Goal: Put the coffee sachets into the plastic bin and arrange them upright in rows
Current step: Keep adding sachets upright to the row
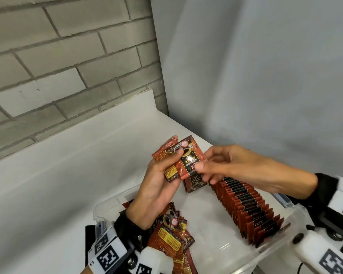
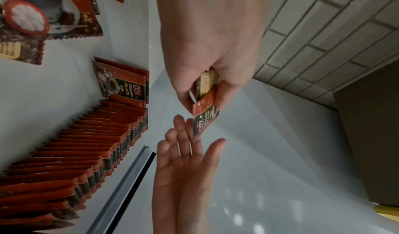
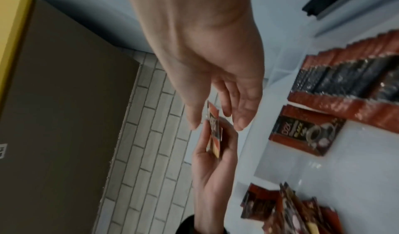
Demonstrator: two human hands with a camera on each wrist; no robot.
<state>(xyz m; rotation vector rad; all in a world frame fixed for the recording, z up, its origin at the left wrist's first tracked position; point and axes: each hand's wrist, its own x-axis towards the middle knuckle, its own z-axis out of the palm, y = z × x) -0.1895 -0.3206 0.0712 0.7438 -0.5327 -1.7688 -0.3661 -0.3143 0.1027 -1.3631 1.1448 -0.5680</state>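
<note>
My left hand (image 1: 173, 157) grips a small fan of red coffee sachets (image 1: 188, 157) above the far end of the clear plastic bin (image 1: 107, 200). My right hand (image 1: 206, 165) reaches in from the right. Its thumb and fingers stand on either side of the front sachet (image 3: 213, 118) with a gap, and the fingers are nearly straight (image 2: 183, 135). In the bin, a long row of upright sachets (image 1: 248, 208) runs along the right wall. A short second row (image 1: 195, 183) stands at the far end. Loose sachets (image 1: 172, 230) lie heaped at the near left.
The bin sits on a white counter (image 1: 67, 175) in a corner. A brick wall (image 1: 57, 66) is behind and a grey wall (image 1: 265, 76) to the right. A brown cardboard box (image 3: 64, 101) shows in the wrist views.
</note>
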